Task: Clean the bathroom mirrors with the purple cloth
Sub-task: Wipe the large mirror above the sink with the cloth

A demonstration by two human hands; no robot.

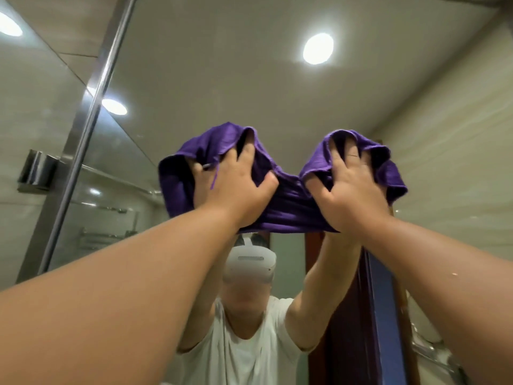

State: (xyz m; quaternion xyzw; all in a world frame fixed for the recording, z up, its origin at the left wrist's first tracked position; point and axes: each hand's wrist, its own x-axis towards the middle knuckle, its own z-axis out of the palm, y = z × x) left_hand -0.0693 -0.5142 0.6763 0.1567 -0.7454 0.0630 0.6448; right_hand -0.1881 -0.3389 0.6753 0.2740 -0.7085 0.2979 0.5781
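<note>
Head view: A person presses the purple cloth (288,207) flat against the upper part of the bathroom mirror (222,79), both arms raised. The left hand (233,187) and right hand (352,190) lie on the cloth with fingers spread, pushing it to the glass; its top edge bunches over the fingertips and the cloth sags between the hands. The glass reflects a white T-shirt (244,351) and a white headset (251,263), whose front marking is too blurred to read, plus a round ceiling light (317,48). A metal strip (91,112) borders the mirror at left, a blue band (383,301) at right.
</note>
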